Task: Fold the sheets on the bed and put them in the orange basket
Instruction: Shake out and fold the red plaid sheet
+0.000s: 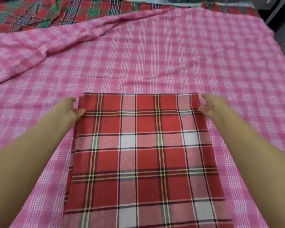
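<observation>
The folded red sheet [143, 153] is laid flat on the pink sheet [155, 55]. Its far side edges are met by the left hand [69, 109] and right hand [212, 105]; whether they are pinched cannot be told. It is judged soft, light and limp, so all layers should be gripped together.

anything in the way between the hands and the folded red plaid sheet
Nothing visible. The left hand and right hand are at the side edges of the red plaid sheet, which lies on the pink checked sheet. No orange basket in view.
</observation>
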The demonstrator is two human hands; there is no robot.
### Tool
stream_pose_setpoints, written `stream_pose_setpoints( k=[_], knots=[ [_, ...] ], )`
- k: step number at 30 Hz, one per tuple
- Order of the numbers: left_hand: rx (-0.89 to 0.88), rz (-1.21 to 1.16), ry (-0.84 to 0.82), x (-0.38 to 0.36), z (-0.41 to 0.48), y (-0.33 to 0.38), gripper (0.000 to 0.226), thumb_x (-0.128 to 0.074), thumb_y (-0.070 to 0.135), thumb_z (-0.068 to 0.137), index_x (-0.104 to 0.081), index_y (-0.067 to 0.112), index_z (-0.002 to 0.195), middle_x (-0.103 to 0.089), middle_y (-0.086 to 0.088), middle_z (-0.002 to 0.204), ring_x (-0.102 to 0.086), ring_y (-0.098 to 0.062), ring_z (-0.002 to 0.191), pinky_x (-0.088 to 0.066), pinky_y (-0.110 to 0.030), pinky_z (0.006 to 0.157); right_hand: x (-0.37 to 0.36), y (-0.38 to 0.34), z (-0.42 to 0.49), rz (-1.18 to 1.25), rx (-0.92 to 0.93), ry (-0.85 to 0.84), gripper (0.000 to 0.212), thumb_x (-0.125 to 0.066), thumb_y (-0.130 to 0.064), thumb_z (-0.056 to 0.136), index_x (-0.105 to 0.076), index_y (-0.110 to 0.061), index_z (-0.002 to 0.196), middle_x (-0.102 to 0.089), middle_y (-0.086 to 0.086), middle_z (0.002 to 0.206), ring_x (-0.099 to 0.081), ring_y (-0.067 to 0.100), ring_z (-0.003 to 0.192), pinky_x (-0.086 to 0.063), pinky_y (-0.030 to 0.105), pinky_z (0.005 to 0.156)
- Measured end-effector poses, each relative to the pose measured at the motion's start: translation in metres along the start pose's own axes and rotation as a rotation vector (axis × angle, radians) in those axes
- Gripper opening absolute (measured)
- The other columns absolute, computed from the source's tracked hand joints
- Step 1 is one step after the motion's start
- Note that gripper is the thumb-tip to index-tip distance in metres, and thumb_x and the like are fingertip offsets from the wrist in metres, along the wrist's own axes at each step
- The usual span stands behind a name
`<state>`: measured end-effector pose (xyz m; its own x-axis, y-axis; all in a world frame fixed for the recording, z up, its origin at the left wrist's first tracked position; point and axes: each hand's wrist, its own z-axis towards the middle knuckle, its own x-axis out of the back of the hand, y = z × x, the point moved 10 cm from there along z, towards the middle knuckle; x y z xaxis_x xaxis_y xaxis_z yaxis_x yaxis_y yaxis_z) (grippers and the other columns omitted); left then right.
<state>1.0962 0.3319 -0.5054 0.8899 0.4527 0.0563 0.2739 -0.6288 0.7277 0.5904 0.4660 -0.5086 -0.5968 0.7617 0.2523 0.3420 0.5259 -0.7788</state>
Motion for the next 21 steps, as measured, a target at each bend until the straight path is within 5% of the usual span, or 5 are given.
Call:
stream_pose_setpoints(
  k=[3,8,14,17,21],
  knots=[
    [-0.181,0.274,0.013,0.034,-0.003,-0.014,0.027,-0.056,0.011,0.088,-0.051,0.012,0.114,-0.046,-0.016,0.088,-0.047,-0.017,0.063,-0.049,-0.023,0.059,0.036,0.016,-0.021,-0.278,0.236,0.076,0.047,-0.066,-0.019,0.077,-0.057,-0.007,0.121,-0.058,0.006,0.086,-0.053,0.017,0.069,-0.048,0.029,0.061],
    [-0.366,0.849,0.132,0.129,-0.061,-0.073,0.045,-0.066,0.023,0.085,-0.050,0.002,0.122,-0.057,-0.014,0.102,-0.053,-0.026,0.087,-0.044,-0.042,0.084,0.117,0.114,-0.106,-0.765,0.259,0.041,0.038,-0.068,-0.016,0.083,-0.059,-0.005,0.118,-0.065,0.014,0.103,-0.062,0.029,0.095,-0.044,0.034,0.081],
    [-0.069,1.143,0.011,0.223,-0.140,-0.171,0.048,-0.063,0.039,0.087,-0.058,-0.004,0.107,-0.063,-0.024,0.104,-0.059,-0.038,0.096,-0.042,-0.039,0.081,0.196,0.245,-0.196,-0.946,-0.011,-0.067,0.035,-0.069,-0.030,0.083,-0.062,-0.002,0.103,-0.067,0.013,0.093,-0.063,0.032,0.087,-0.048,0.038,0.076],
    [0.166,0.970,-0.123,0.245,-0.168,-0.203,0.039,-0.065,0.039,0.085,-0.067,-0.001,0.085,-0.069,-0.019,0.088,-0.063,-0.029,0.076,-0.048,-0.037,0.080,0.209,0.263,-0.222,-0.827,-0.120,-0.108,0.022,-0.069,-0.024,0.085,-0.063,-0.002,0.082,-0.065,0.012,0.074,-0.063,0.021,0.058,-0.052,0.028,0.056],
    [0.235,0.902,-0.235,0.239,-0.182,-0.189,0.030,-0.063,0.032,0.088,-0.070,0.003,0.083,-0.072,-0.015,0.084,-0.067,-0.028,0.084,-0.048,-0.039,0.092,0.218,0.243,-0.231,-0.444,-0.236,-0.057,0.010,-0.068,-0.008,0.084,-0.061,-0.001,0.081,-0.063,0.001,0.054,-0.057,0.006,0.044,-0.045,0.015,0.040]
  ],
)
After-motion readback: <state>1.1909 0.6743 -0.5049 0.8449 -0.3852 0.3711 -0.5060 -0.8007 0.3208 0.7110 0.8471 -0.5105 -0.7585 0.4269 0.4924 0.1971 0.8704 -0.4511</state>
